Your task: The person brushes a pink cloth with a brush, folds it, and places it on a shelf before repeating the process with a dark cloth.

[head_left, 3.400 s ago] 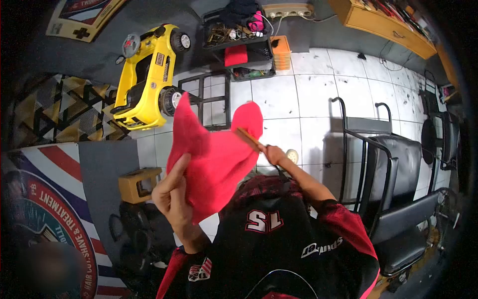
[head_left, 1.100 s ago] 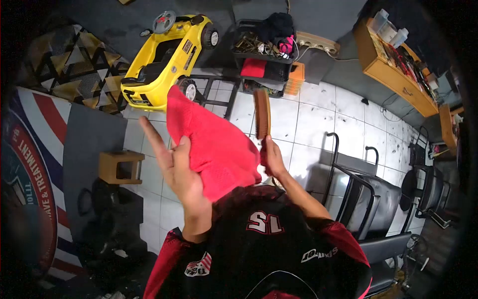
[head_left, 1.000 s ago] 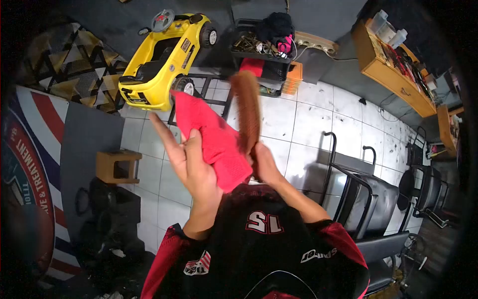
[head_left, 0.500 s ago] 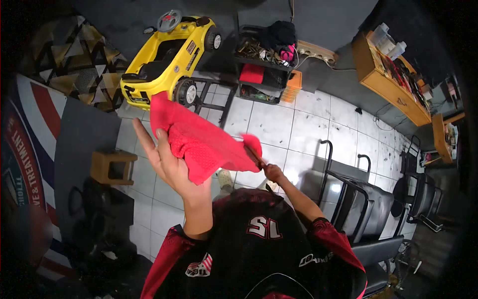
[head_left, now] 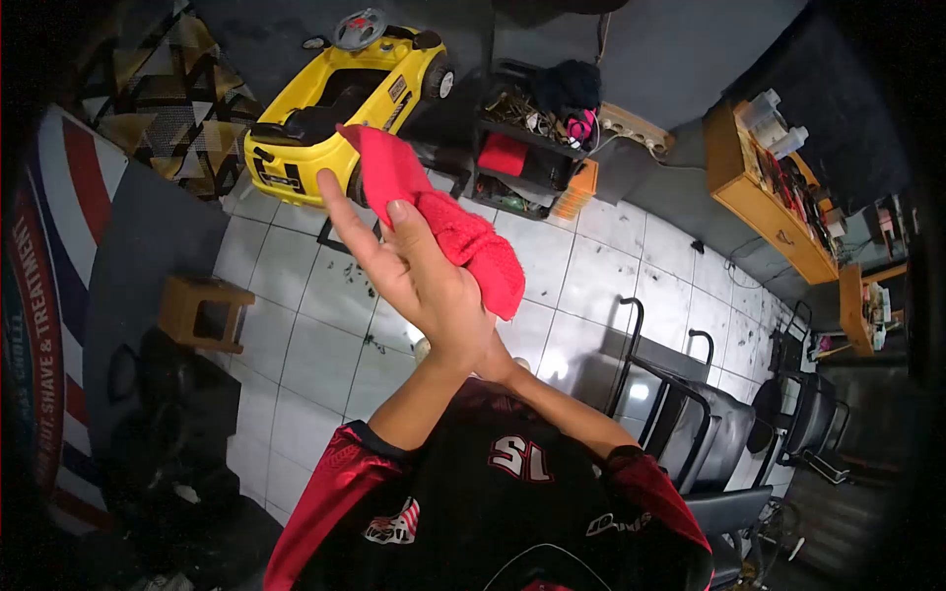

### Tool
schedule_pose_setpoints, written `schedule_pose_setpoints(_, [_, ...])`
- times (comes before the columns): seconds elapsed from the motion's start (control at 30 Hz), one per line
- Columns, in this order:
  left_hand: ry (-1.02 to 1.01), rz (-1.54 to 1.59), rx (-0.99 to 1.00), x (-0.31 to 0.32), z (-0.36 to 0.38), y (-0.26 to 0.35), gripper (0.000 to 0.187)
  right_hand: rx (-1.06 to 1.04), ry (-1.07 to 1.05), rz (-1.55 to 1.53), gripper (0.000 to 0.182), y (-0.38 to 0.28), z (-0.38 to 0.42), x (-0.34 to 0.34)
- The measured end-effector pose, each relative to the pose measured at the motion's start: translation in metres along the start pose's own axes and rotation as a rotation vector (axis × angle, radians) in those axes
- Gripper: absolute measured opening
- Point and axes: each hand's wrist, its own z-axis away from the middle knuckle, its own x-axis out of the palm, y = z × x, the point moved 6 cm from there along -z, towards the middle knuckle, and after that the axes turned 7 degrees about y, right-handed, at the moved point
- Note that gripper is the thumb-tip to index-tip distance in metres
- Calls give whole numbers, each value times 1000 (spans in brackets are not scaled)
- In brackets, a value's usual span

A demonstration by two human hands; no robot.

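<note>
A red cloth point(head_left: 471, 241), textured like a small towel, lies bunched across the palm side of my left hand point(head_left: 429, 291). My left thumb presses along it while the index finger points outward past it. Behind the left wrist is my right hand point(head_left: 500, 364), mostly covered; only a part near the wrist shows. Its fingers and anything in them are hidden. Both hands are close together in front of my black and red shirt.
Ahead stands a yellow ride-on toy car point(head_left: 335, 108), beside a black shelf cart point(head_left: 522, 138) full of items. A wooden stool point(head_left: 202, 310) is at left. Black chairs point(head_left: 705, 424) line the right, below a wooden wall shelf point(head_left: 769, 197). Dark clippings point(head_left: 374, 343) dot the white tiled floor.
The cloth, stretched between both hands before, is now bunched at my left hand. My right hand, which gripped a thin brown object at the cloth's edge, has moved left behind my left wrist.
</note>
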Motion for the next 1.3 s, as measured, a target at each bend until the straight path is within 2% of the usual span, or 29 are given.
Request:
schedule_pose_setpoints(0.07, [33,11,30,-4,-7,8,48,32,-209,385,29,109,17,23])
schedule_pose_setpoints(0.13, [89,-1,118,-13,-16,19,44,125,-560,782,31,163,52,16])
schedule_pose_setpoints(0.17, [114,-9,166,-17,-22,26,42,93,-719,860,33,179,77,4])
schedule_pose_setpoints(0.2, [138,-15,217,-21,-29,32,40,332,-700,865,32,229,107,-8])
schedule_pose_setpoints(0.23, [139,-34,249,-24,-35,35,40,721,-541,752,34,297,142,-28])
schedule_pose_setpoints(0.3, [117,-87,290,-37,-40,32,39,771,-717,913,35,245,135,-42])
schedule_pose_setpoints(0.37, [94,-118,248,-48,-35,22,41,586,-687,1002,33,262,148,-49])
schedule_pose_setpoints(0.43, [85,-149,171,-59,-29,7,45,361,-479,953,32,194,110,-56])
schedule_pose_setpoints(0.47, [77,-187,139,-72,-22,-11,48,250,-281,907,33,170,95,-61])
schedule_pose_setpoints(0.53, [10,-327,133,-90,-11,-34,51,417,26,651,43,123,60,-71])
schedule_pose_setpoints(0.57, [-49,-428,158,-96,-6,-40,52,687,138,436,55,92,41,-73])
schedule_pose_setpoints(0.6, [-114,-528,184,-101,-1,-46,53,669,169,340,45,43,22,-70])
schedule_pose_setpoints(0.63, [-149,-497,97,-109,7,-58,54,648,203,245,40,7,10,-66])
schedule_pose_setpoints(0.67, [-186,-466,13,-119,16,-70,56,478,186,116,41,-12,-1,-54])
schedule_pose_setpoints(0.73, [-266,-448,-203,-124,29,-78,56,129,151,-133,54,-50,-16,-36])
schedule_pose_setpoints(0.77, [-307,-469,-333,-124,36,-79,54,207,-33,-147,67,-63,-19,-25])
schedule_pose_setpoints(0.83, [-403,-492,-452,-146,49,-103,54,198,-55,-240,62,-73,-23,-10])
schedule_pose_setpoints(0.87, [-470,-621,-231,-171,51,-127,45,209,-15,-170,55,-61,-23,-6])
schedule_pose_setpoints(0.97, [-612,-674,-288,-188,44,-139,39,383,9,160,44,-45,-18,-10])
schedule_pose_setpoints(1.0, [-611,-719,-486,-177,37,-121,34,354,17,213,38,-47,-19,-15])
schedule_pose_setpoints(1.1, [-1033,-809,-262,-181,31,-122,30,272,44,363,23,-61,-19,-30])
schedule_pose_setpoints(1.13, [-985,-704,-236,-186,33,-124,28,258,93,377,22,-67,-19,-34])
schedule_pose_setpoints(1.23, [-1079,-969,-299,-221,32,-156,25,247,157,336,25,-77,-21,-46])
schedule_pose_setpoints(1.27, [-1046,-1120,-184,-229,24,-157,21,289,218,378,26,-77,-19,-52])
schedule_pose_setpoints(1.3, [-1030,-1226,-332,-233,14,-156,18,311,254,350,28,-64,-16,-61])
